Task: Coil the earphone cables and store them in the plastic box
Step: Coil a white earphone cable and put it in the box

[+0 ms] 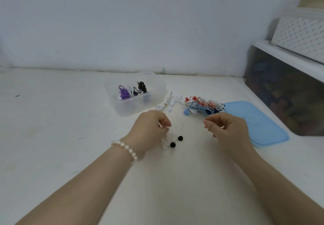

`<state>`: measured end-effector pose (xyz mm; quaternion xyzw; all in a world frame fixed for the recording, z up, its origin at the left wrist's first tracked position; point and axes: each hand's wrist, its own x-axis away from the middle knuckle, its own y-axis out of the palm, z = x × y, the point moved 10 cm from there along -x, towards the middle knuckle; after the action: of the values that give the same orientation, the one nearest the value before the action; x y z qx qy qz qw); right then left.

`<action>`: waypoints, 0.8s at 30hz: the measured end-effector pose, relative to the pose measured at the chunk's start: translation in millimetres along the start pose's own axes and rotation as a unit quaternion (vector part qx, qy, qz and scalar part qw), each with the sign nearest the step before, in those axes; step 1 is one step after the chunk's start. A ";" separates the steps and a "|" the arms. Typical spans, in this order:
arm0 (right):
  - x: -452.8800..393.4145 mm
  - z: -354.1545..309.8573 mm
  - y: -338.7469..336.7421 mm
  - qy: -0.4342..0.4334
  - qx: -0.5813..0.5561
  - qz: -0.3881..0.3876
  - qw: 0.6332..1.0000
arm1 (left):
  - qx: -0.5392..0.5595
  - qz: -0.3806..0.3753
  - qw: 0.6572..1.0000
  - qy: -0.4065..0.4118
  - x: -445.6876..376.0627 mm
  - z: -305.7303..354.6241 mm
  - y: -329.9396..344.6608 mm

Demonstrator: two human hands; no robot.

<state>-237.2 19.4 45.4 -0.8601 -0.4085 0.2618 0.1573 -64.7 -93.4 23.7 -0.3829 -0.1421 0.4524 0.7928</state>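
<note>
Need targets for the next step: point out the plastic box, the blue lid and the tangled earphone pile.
plastic box (122, 109), head view, front wall.
blue lid (259, 119), head view, top centre.
tangled earphone pile (205, 106), head view, pile centre.

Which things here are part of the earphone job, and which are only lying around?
Part of the job:
- plastic box with coiled earphones inside
- white earphone with black tips under the left hand
- white earphones and coloured pile on the table
- right hand

Lying around:
- blue lid
- dark storage bin
- white basket
</note>
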 end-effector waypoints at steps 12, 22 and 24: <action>-60.6 -55.6 122.0 -0.224 0.351 -0.159 0.895 | -0.013 0.056 0.998 -0.010 -8.8 -16.1 -22.1; -75.8 -60.2 150.5 -0.244 0.415 -0.169 0.860 | 0.013 0.107 0.994 0.030 -3.4 -3.3 -32.9; -81.7 -70.5 129.1 -0.230 0.315 -0.129 0.912 | 0.034 0.142 0.988 0.045 -1.6 -0.2 -40.7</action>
<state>-159.5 -128.3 66.4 -0.6219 -0.4369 0.5447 0.3543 -40.8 -106.8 53.7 -0.3924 -0.0352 0.5470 0.7386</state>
